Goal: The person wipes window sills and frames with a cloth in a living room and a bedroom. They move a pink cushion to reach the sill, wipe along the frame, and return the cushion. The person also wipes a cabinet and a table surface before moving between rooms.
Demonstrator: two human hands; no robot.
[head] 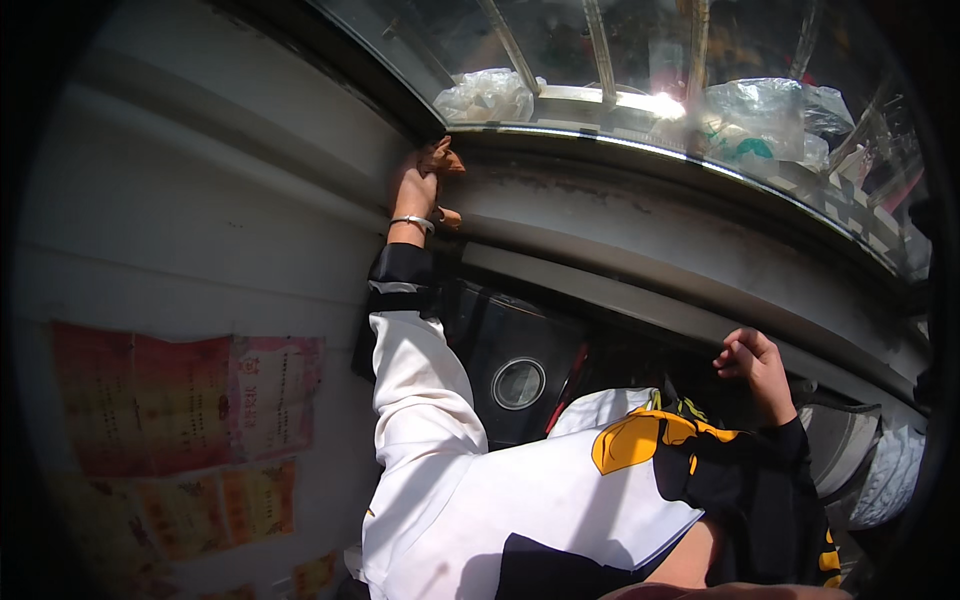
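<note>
My left hand (417, 180) reaches to the corner where the window sill (570, 202) meets the side wall, just below the window frame. It holds a brown cloth (453, 162), bunched mostly under the palm, with edges showing beside the fingers and wrist. Lower right, my right hand (752, 365) is raised near the front edge of the sill. Its fingers are curled in, and nothing shows in them. Beyond the sill stands the window glass (630, 45), with upright bars outside it.
Clear plastic bags (491, 96) lie behind the glass. Beneath the sill is a dark box (517, 337) with a round, ringed part. Printed paper certificates (180, 401) hang on the left wall (195, 225). A grey padded item (836, 442) and white quilted fabric (892, 472) are at right.
</note>
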